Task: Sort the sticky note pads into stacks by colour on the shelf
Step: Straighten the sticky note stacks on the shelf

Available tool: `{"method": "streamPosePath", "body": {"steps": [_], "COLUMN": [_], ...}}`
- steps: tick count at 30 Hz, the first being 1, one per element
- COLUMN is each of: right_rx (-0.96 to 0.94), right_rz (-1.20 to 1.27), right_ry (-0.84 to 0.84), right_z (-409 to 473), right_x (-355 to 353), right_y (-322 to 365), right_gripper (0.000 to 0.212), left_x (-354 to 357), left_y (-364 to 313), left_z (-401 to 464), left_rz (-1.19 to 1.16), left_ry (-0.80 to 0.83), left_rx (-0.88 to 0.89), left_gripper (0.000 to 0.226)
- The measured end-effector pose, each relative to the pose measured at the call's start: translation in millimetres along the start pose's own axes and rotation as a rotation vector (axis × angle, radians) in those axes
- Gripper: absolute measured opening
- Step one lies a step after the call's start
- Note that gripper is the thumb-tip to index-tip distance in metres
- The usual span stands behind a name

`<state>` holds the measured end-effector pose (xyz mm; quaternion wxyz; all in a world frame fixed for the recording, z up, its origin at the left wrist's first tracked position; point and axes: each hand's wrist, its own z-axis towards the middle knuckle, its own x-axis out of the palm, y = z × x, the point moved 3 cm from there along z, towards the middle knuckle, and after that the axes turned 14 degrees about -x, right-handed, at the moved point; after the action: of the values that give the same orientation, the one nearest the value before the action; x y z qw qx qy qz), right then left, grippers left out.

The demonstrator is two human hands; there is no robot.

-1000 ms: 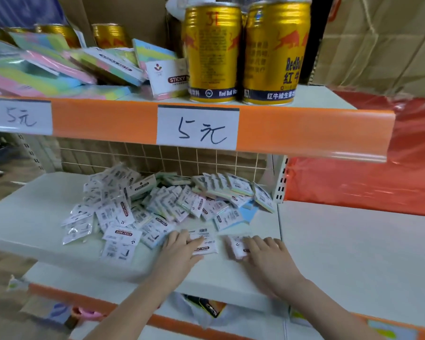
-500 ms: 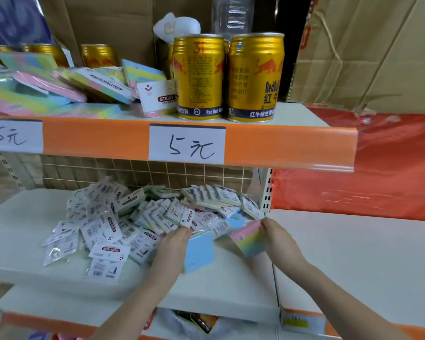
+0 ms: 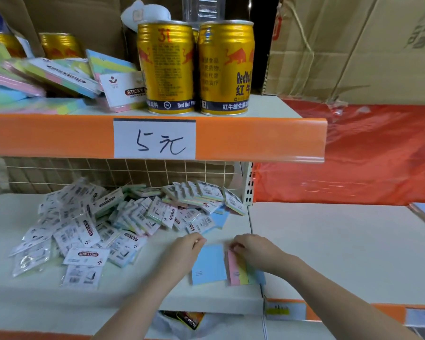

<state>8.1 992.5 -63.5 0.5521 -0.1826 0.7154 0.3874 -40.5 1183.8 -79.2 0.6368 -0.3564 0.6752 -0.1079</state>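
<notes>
Hands pinch blue pad (image 3: 209, 265) and striped pad (image 3: 241, 271) near shelf (image 3: 206, 300) front edge

A white shelf (image 3: 341, 246) fills the lower frame, and an orange strip (image 3: 255, 141) edges the shelf above, carrying a handwritten paper price tag (image 3: 154, 139) at centre. A wire grid (image 3: 133, 173) backs the lower level. Brown cardboard boxes (image 3: 353, 45) stand at upper right above crinkled red plastic sheeting (image 3: 366, 155). The light is soft and even.
</notes>
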Motion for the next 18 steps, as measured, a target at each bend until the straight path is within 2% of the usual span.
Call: {"method": "streamPosePath", "body": {"steps": [2, 4, 8, 14, 18], "right_rx": [-0.019, -0.052, -0.127, -0.098, -0.044], "right_rz": [0.022, 0.007, -0.069, -0.132, -0.188], "right_ry": [-0.018, 0.003, 0.092, -0.046, -0.129], "right_z": [-4.6, -13.3, -31.3, -35.4, -41.2], "right_x": [1.6, 5.6, 18.0, 16.4, 5.0], "right_y": [2.3, 4.8, 10.2, 14.2, 6.2], "right_gripper": [0.031, 0.047, 0.084, 0.074, 0.074], "left_x": [1.8, 0.9, 6.7, 8.1, 6.4], "left_y": [3.2, 0.8, 2.9, -4.8, -21.5], "left_z": [-2.6, -11.8, -26.5, -23.7, -20.7], "left_rz": [0.111, 0.31, 0.59, 0.55, 0.561], "left_ry": [0.002, 0.016, 0.169, 0.16, 0.108], "left_rx": [0.061, 0.138, 0.204, 0.265, 0.301], "left_gripper": [0.017, 0.037, 0.074, 0.074, 0.077]}}
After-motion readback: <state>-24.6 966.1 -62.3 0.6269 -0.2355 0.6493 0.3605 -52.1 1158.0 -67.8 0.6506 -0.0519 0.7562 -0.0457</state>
